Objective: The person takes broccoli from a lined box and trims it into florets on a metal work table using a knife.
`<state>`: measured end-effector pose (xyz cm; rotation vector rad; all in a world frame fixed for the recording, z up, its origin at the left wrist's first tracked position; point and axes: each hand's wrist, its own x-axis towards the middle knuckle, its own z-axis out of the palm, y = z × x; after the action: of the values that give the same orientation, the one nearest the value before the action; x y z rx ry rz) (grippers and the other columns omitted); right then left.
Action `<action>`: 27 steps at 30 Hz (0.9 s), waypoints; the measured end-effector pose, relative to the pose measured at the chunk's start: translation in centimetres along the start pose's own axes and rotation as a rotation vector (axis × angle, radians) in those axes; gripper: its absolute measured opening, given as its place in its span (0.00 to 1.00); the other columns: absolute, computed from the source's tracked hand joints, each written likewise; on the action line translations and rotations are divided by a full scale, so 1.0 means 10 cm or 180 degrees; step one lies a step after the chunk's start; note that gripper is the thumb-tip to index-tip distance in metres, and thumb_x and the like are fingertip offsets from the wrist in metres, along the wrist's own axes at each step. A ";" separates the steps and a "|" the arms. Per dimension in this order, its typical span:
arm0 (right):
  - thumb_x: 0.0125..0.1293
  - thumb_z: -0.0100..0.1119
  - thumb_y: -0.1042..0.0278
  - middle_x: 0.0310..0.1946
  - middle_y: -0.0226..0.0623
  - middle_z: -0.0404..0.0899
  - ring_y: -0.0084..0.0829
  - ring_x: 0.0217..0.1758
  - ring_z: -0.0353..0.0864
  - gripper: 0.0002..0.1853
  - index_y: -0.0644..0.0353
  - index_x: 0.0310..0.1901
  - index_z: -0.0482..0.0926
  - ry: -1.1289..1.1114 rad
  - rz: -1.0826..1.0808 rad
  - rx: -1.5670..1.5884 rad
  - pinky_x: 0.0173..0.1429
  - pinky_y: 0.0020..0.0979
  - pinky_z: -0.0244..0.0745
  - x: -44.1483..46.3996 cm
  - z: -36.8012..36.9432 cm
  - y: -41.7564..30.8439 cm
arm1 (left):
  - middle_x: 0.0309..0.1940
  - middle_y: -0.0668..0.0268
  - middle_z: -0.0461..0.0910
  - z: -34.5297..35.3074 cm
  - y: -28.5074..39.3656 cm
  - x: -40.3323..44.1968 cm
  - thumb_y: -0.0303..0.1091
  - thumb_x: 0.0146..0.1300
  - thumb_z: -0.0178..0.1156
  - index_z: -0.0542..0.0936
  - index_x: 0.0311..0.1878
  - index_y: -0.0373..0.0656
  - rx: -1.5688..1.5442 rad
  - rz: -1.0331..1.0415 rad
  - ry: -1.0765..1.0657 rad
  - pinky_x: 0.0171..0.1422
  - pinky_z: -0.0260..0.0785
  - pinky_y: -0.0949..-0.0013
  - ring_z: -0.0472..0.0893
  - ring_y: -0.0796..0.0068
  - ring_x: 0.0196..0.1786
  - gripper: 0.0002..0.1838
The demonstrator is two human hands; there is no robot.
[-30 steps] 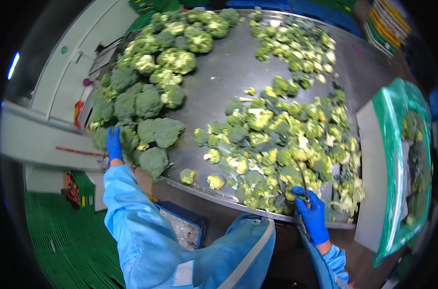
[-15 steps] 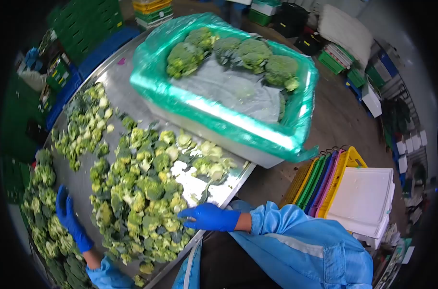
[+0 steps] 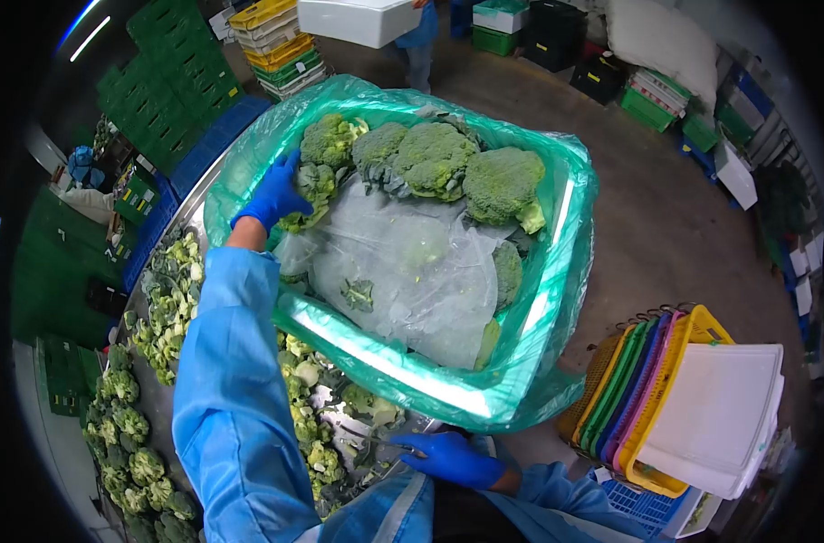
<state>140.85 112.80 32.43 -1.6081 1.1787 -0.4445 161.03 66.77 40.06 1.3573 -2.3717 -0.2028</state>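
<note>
My left hand (image 3: 274, 192), in a blue glove, reaches into the box lined with green plastic (image 3: 403, 380) and grips the side of a broccoli head (image 3: 314, 187) at the box's left end. Other broccoli heads (image 3: 435, 160) line the far side, around a translucent inner sheet (image 3: 385, 253). Below the box's near edge, my right hand (image 3: 453, 459) is closed on a knife (image 3: 362, 435), whose thin blade points left over the cut florets (image 3: 317, 448).
Whole broccoli heads (image 3: 145, 466) lie on the metal table at the lower left. Coloured baskets (image 3: 643, 389) and a white lid (image 3: 711, 398) stand at the right. Stacked crates (image 3: 276, 45) and a person (image 3: 418, 45) by a white box (image 3: 358, 18) are beyond.
The view has swung right, bringing the lined box to the middle. My left hand has moved from above the table into the box and onto a broccoli head. My right hand still holds the knife.
</note>
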 end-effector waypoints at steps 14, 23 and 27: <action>0.62 0.63 0.69 0.41 0.33 0.81 0.22 0.39 0.78 0.15 0.57 0.51 0.79 0.1033 -0.0554 0.0791 0.44 0.25 0.74 0.17 -0.11 0.07 | 0.37 0.60 0.82 -1.32 0.21 -2.13 0.28 0.50 0.58 0.79 0.40 0.41 -0.4962 -0.1878 0.1449 0.48 0.76 0.63 0.82 0.66 0.41 0.11; 0.58 0.63 0.51 0.23 0.32 0.76 0.33 0.22 0.78 0.14 0.53 0.33 0.77 0.0894 -0.2050 -0.0702 0.24 0.31 0.69 0.61 -0.12 -0.86 | 0.43 0.60 0.80 -1.11 0.97 -4.34 0.27 0.53 0.59 0.76 0.46 0.40 -0.5988 -0.3859 0.1276 0.55 0.75 0.55 0.80 0.60 0.47 0.15; 0.59 0.60 0.47 0.20 0.32 0.73 0.34 0.20 0.76 0.16 0.52 0.27 0.74 0.0296 -0.2573 -0.1120 0.22 0.33 0.68 0.90 0.17 -0.86 | 0.44 0.60 0.79 -1.20 1.20 -4.70 0.28 0.54 0.58 0.76 0.44 0.41 -0.5455 -0.4491 0.0997 0.53 0.76 0.56 0.80 0.61 0.46 0.13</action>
<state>150.21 105.74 36.95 -2.3788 0.6414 -0.8609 177.55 113.90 42.20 1.3713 -0.0456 -1.6233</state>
